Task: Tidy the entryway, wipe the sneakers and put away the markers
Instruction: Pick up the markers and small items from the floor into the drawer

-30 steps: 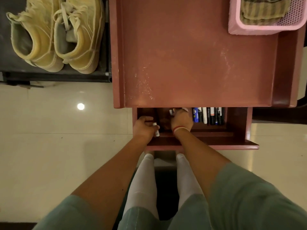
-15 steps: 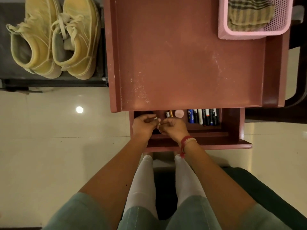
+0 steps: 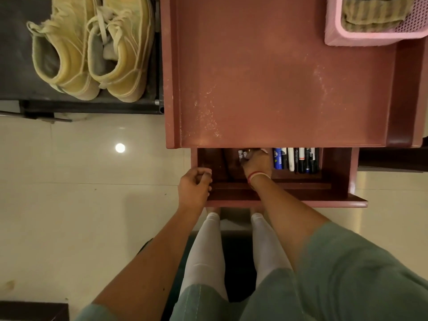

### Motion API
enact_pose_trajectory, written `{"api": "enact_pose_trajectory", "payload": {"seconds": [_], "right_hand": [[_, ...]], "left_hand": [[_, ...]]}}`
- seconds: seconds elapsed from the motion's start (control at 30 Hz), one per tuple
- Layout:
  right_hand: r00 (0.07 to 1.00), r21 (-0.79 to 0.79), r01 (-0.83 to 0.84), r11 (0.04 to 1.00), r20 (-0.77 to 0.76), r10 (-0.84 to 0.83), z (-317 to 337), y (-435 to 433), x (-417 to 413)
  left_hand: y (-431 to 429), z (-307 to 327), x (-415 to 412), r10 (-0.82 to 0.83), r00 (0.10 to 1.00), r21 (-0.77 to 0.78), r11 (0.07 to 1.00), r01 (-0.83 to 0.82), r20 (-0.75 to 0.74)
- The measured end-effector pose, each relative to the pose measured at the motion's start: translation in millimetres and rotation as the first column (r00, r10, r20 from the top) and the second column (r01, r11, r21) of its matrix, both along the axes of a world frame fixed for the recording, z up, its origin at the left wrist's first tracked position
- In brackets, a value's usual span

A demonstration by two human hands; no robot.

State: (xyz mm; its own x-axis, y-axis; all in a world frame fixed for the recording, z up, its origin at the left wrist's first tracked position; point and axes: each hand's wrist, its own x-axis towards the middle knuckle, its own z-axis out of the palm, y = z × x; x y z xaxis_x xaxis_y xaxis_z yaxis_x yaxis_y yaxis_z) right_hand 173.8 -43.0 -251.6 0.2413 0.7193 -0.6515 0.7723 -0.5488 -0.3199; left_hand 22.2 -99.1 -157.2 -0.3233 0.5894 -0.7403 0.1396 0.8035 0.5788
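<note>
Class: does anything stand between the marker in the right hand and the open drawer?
Nothing visible: the right hand holds the white marker inside the open drawer, left of the marker row.

The sneakers [image 3: 90,49] are pale yellow with cream laces, on a black rack [image 3: 14,66]. The table [image 3: 278,77] and drawer [image 3: 335,172] are reddish brown. A pink mesh basket [image 3: 347,35] holds an olive, dark-striped cloth [image 3: 375,15]. The markers [image 3: 296,158] are blue, white and black, and the floor [image 3: 69,205] is cream.
</note>
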Motion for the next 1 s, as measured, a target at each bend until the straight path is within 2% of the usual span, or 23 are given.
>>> {"api": "enact_pose_trajectory", "payload": {"seconds": [0.17, 0.23, 0.27, 0.3, 0.33, 0.37, 0.4, 0.43, 0.47, 0.5, 0.53, 0.6, 0.67, 0.73, 0.8, 0.9, 1.0], "right_hand": [[0.949, 0.216, 0.281, 0.935, -0.205, -0.238, 87.4, -24.5, 26.8], [0.914, 0.273, 0.395, 0.877, -0.215, -0.345, 127.1, -47.6, 44.6], [0.869, 0.276, 0.492, 0.825, -0.205, -0.450, 139.8, -60.2, 55.5], [0.780, 0.270, 0.626, 0.732, -0.209, -0.590, 149.5, -68.8, 64.6], [0.633, 0.225, 0.773, 0.593, -0.204, -0.747, 153.2, -77.8, 76.5], [0.432, 0.134, 0.901, 0.413, -0.183, -0.883, 157.4, -83.2, 87.2], [0.216, -0.017, 0.975, 0.221, -0.136, -0.967, 159.5, -88.0, 96.5], [0.029, -0.212, 0.976, 0.047, -0.087, -0.996, 161.2, -90.9, 103.0], [-0.100, -0.392, 0.918, -0.067, -0.063, -0.993, 162.4, -92.5, 108.6], [-0.210, -0.530, 0.839, -0.125, -0.103, -0.972, 161.3, -92.9, 112.4], [-0.299, -0.604, 0.786, -0.131, -0.187, -0.936, 157.0, -92.6, 114.5], [-0.392, -0.644, 0.760, -0.091, -0.342, -0.854, 147.7, -88.5, 118.7], [-0.453, -0.677, 0.731, -0.086, -0.386, -0.804, 143.9, -82.0, 120.4], [-0.500, -0.716, 0.694, -0.077, -0.403, -0.766, 143.8, -78.9, 122.8], [-0.539, -0.749, 0.661, -0.047, -0.430, -0.724, 140.9, -72.6, 126.6], [-0.547, -0.744, 0.669, -0.011, -0.482, -0.684, 133.0, -54.3, 126.1], [-0.524, -0.725, 0.688, 0.038, -0.531, -0.666, 125.7, -28.7, 121.9]], "left_hand": [[-20.0, 28.6, 4.7, -0.125, 0.985, 0.030, 0.991, 0.129, -0.116], [-31.2, 46.7, 11.9, -0.058, 0.976, -0.006, 0.998, 0.058, -0.209], [-34.5, 57.5, 17.7, 0.062, 0.970, -0.025, 0.997, -0.070, -0.237], [-33.8, 68.4, 23.6, 0.237, 0.945, -0.074, 0.963, -0.259, -0.227], [-30.9, 80.6, 31.0, 0.439, 0.883, -0.156, 0.872, -0.463, -0.169], [-28.1, 90.5, 38.3, 0.639, 0.768, -0.271, 0.732, -0.625, -0.044], [-25.9, 96.3, 45.3, 0.800, 0.591, -0.393, 0.578, -0.715, 0.102], [-25.0, 97.7, 50.2, 0.885, 0.419, -0.484, 0.463, -0.743, 0.204], [-27.3, 93.3, 52.8, 0.914, 0.313, -0.520, 0.405, -0.752, 0.260], [-30.9, 85.5, 54.9, 0.910, 0.282, -0.528, 0.407, -0.746, 0.303], [-34.0, 76.7, 56.2, 0.901, 0.268, -0.528, 0.419, -0.739, 0.340], [-39.0, 58.2, 56.5, 0.891, 0.201, -0.534, 0.410, -0.739, 0.406], [-38.3, 49.0, 55.4, 0.890, 0.072, -0.556, 0.342, -0.758, 0.450], [-34.3, 48.2, 51.0, 0.873, 0.004, -0.567, 0.319, -0.760, 0.487], [-21.1, 47.9, 48.4, 0.851, 0.017, -0.553, 0.356, -0.753, 0.524], [3.9, 49.7, 47.4, 0.823, 0.052, -0.510, 0.399, -0.762, 0.566], [28.1, 50.4, 48.1, 0.777, 0.190, -0.431, 0.514, -0.742, 0.600]]}}
